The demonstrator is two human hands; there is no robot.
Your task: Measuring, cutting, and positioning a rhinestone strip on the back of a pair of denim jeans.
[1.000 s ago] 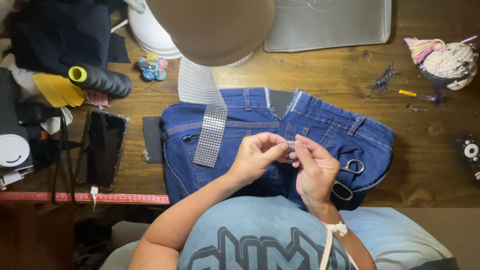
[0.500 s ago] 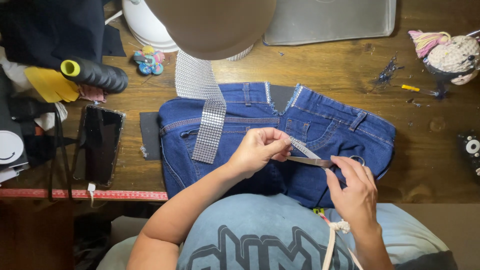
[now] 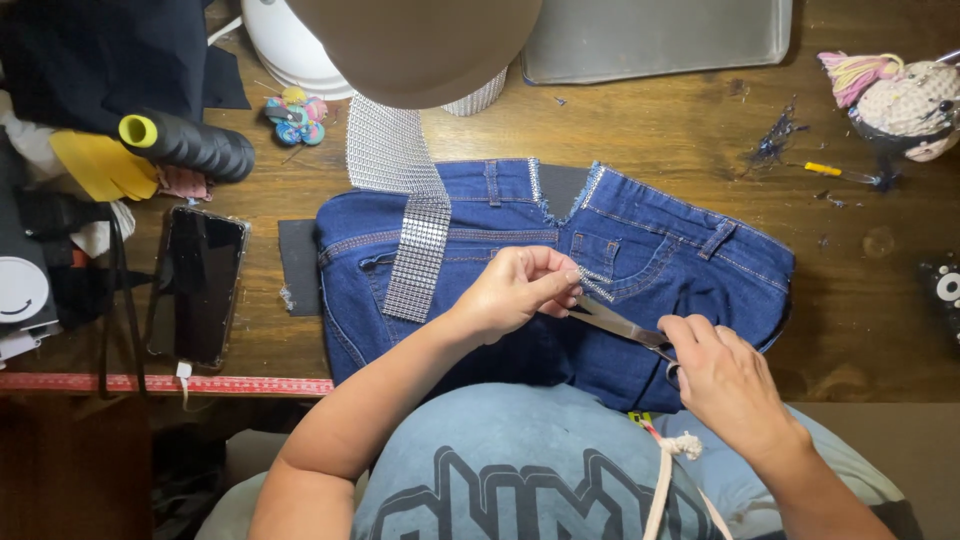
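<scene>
The blue jeans point(image 3: 640, 270) lie flat on the tabletop point(image 3: 640, 130). The left hand point(image 3: 520, 290) pinches something tiny over them so the right hand point(image 3: 730, 385), holding scissors point(image 3: 620, 325), can snip.

Two hands are at work: the left hand point(image 3: 515, 290) and the right hand point(image 3: 725, 385). Between them is one pair of scissors point(image 3: 625, 328). One pair of jeans point(image 3: 640, 250) lies on the desk point(image 3: 650, 130), with one strip of rhinestone mesh point(image 3: 405, 200) across it. Around these lie one phone point(image 3: 195, 285), one black thread spool point(image 3: 185, 145), one yellow cloth point(image 3: 95, 165), one flower-shaped pincushion point(image 3: 295, 115), one metal tray point(image 3: 655, 38), one yarn doll point(image 3: 900, 95), one red ruler point(image 3: 160, 384), one black patch point(image 3: 298, 265) and one white lamp base point(image 3: 290, 45).
</scene>
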